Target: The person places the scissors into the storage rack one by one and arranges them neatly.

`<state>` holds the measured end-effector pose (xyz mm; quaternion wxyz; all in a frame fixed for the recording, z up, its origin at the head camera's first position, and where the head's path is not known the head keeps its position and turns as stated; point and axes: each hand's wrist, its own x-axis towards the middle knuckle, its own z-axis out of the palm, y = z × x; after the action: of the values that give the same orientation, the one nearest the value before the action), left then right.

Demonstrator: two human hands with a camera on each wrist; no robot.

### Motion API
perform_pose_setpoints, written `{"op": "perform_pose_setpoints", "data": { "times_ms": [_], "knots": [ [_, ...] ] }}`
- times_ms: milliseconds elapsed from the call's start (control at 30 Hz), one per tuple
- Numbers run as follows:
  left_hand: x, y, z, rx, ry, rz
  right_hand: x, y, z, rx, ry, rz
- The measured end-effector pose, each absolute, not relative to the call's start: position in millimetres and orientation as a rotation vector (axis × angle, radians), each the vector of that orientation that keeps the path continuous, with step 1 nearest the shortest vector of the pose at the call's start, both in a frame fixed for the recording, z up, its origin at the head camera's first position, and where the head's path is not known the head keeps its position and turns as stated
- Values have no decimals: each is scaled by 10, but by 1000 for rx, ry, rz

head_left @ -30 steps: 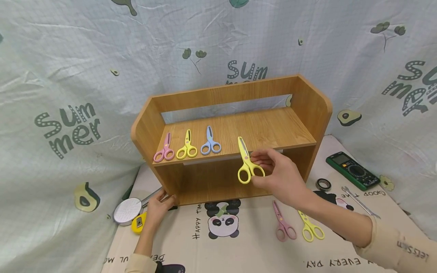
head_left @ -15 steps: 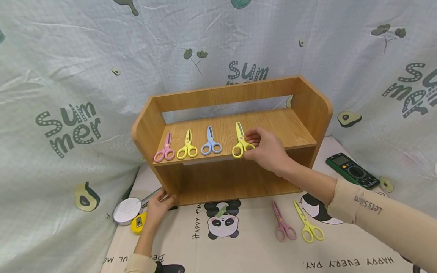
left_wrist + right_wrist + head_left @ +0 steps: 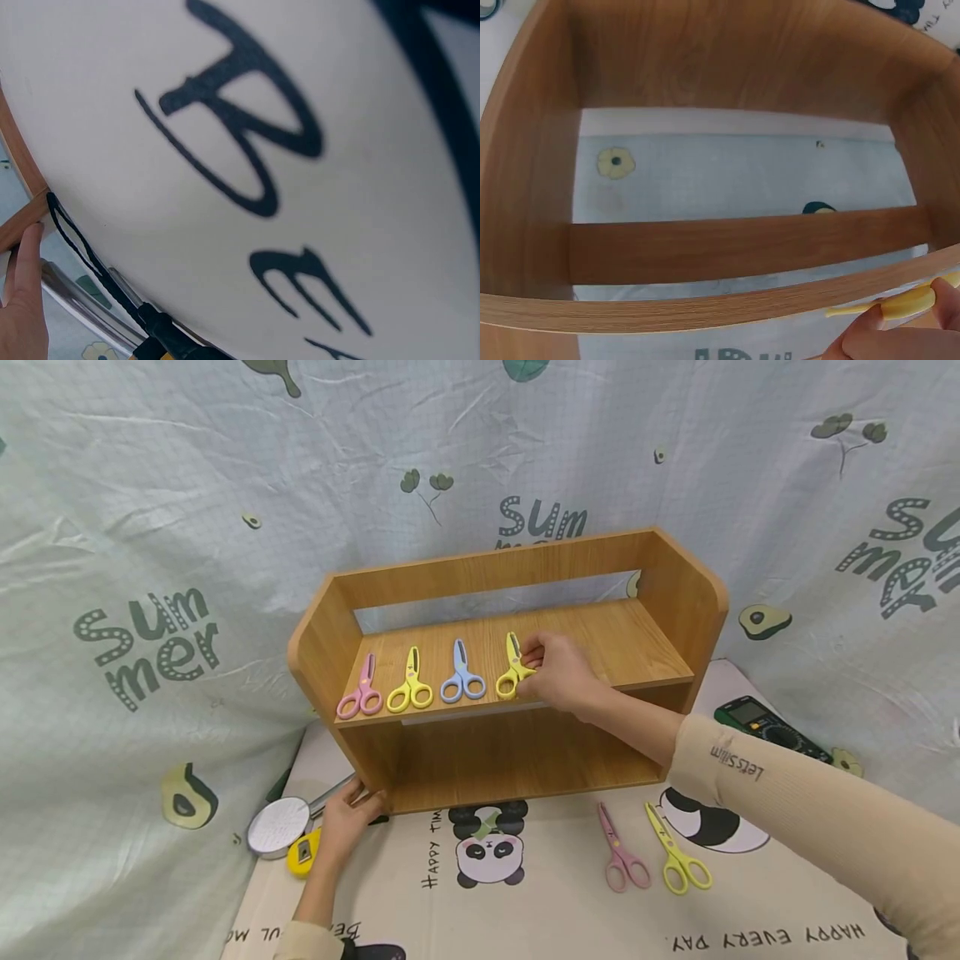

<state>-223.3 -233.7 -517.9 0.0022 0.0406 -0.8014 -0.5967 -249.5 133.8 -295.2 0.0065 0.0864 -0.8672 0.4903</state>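
On the wooden shelf's (image 3: 592, 643) upper board lie pink scissors (image 3: 363, 689), yellow scissors (image 3: 411, 681) and blue scissors (image 3: 461, 672), side by side, blades toward the back. To their right, my right hand (image 3: 562, 675) pinches a second yellow pair of scissors (image 3: 512, 672) by the handle, close over the board's front edge. The right wrist view shows the fingers (image 3: 900, 341) at these yellow handles (image 3: 909, 303) beside the edge. My left hand (image 3: 347, 827) rests against the shelf's lower left corner with extended fingers (image 3: 28, 259).
Pink scissors (image 3: 621, 852) and another yellow pair of scissors (image 3: 677, 852) lie on the table before the shelf. A multimeter (image 3: 772, 727) lies at right, partly behind the sleeve. Left of the shelf are a round white-faced object (image 3: 277, 827) and a yellow tape measure (image 3: 303, 853).
My right hand has carried the yellow scissors up from before the lower compartment to the upper board, then left toward the blue pair. My left hand has stayed put.
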Motion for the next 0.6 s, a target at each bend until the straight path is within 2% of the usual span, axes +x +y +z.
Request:
{"op": "perform_pose_setpoints", "data": {
  "times_ms": [600],
  "knots": [
    [-2221,-2338,-5177,128,-2508,-1868,-2649,1316,-2859,242,-2874,1384]
  ]
}}
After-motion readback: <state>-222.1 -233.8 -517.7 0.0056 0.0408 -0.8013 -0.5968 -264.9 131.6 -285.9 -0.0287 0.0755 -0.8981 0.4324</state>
